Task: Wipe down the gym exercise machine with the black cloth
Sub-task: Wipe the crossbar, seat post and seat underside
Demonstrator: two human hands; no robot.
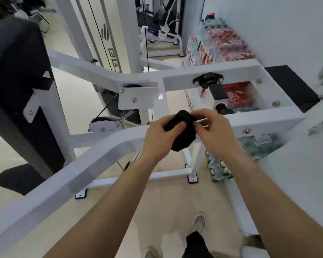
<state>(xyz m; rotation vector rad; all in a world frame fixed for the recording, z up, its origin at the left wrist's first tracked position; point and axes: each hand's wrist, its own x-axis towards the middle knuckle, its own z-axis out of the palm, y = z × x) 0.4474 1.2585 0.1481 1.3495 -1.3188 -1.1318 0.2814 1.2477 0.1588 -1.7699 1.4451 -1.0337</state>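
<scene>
1. We hold the black cloth [181, 134] bunched into a wad between both hands, just over the near white bar [104, 155] of the gym exercise machine [175, 76]. We cannot tell whether it touches the bar.
2. We judge the cloth light, limp and easy to squash, with enough nap not to slip. It is best gathered into one palm, with a flat pad of fabric facing the painted tube and the loose ends tucked in.
3. Our left hand [158, 135] grips the wad's left side, fingers curled under it and thumb pressing on top.
4. Our right hand [215, 133] is closed narrowly, thumb and fingertips pinching the cloth's upper right edge.
5. To us this looks like folding or re-gripping rather than a wiping stroke.
</scene>
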